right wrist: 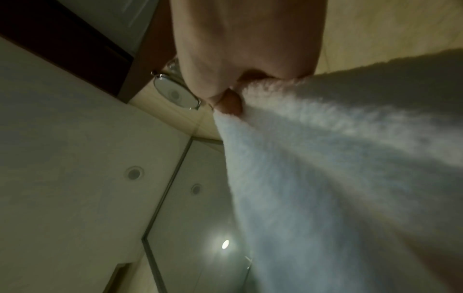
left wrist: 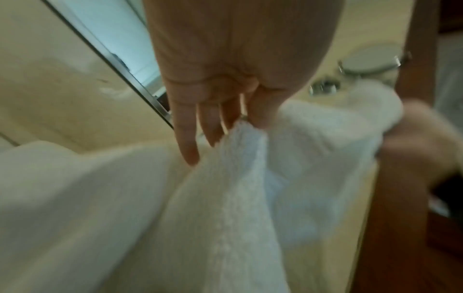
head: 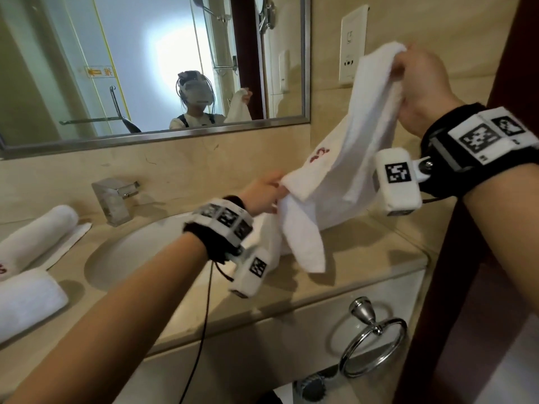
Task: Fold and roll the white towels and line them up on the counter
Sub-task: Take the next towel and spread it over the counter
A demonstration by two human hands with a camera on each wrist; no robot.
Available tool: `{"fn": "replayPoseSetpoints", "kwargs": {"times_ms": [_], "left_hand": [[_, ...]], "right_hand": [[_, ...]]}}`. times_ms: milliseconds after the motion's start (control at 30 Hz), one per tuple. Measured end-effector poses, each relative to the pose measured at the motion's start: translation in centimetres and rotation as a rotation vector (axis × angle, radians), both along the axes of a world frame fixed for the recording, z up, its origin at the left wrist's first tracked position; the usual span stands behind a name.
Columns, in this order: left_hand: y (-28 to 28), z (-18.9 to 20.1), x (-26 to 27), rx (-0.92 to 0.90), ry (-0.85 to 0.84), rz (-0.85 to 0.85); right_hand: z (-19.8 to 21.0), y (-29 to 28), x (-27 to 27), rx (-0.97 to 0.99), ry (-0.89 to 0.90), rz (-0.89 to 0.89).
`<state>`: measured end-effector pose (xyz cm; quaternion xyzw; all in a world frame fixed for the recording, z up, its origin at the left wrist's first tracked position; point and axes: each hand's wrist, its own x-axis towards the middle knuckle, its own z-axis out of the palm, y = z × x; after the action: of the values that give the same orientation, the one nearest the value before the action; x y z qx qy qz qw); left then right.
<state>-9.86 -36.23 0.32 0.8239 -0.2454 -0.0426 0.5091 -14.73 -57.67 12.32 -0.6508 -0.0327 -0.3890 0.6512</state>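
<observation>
A white towel (head: 344, 170) with a small red mark hangs in the air over the right end of the beige counter (head: 364, 275). My right hand (head: 420, 80) grips its top edge high up near the wall. My left hand (head: 267, 189) pinches a lower corner over the basin; in the left wrist view the towel (left wrist: 238, 198) runs from my left hand (left wrist: 240, 117) down and across. In the right wrist view my right hand (right wrist: 230, 99) clamps the towel (right wrist: 325, 168). Two rolled white towels (head: 38, 228) (head: 26, 301) lie on the counter's left end.
A basin (head: 140, 258) is sunk in the counter, with a chrome tap (head: 113, 199) behind it and a mirror (head: 145, 68) above. A wall socket plate (head: 353, 45) sits behind the towel. A chrome towel ring (head: 373, 342) hangs on the counter front. Dark wooden door frame (head: 495, 258) at right.
</observation>
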Motion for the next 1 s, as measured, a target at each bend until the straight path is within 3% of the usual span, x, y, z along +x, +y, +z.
{"fn": "replayPoseSetpoints", "kwargs": {"times_ms": [100,200,233,367,433,533,667,867,1000], "left_hand": [[3.0,2.7,-0.4,-0.058,0.031,-0.050],[4.6,4.4,-1.8,0.074,0.073,-0.167],[4.7,4.5,-2.5,0.161,0.106,-0.246],[3.6,2.7,-5.5,0.585,0.284,-0.622],[2.9,1.4,-5.9,0.687,0.316,-0.692],[2.9,0.3,-5.0,0.675,0.242,-0.537],[4.1,-0.4,-3.0,0.668,0.153,-0.263],[6.1,-2.1,0.3,0.773,0.232,-0.036],[6.6,-2.4,3.4,0.750,0.253,0.085]], "right_hand": [[-0.7,-1.3,-0.4,-0.239,0.088,-0.213],[-1.9,-1.3,-1.5,-0.792,0.283,-0.228],[-2.1,-1.3,-1.8,-0.944,0.390,-0.190],[-3.9,-0.3,-3.1,-1.009,1.016,0.307],[-5.0,0.2,-3.1,-1.140,1.173,0.394],[-6.3,1.2,-2.6,-1.259,1.154,0.341],[-7.8,1.9,-1.8,-1.229,1.122,0.384],[-11.3,3.6,1.1,-1.306,1.218,0.415],[-13.3,4.3,4.3,-1.322,1.216,0.371]]}}
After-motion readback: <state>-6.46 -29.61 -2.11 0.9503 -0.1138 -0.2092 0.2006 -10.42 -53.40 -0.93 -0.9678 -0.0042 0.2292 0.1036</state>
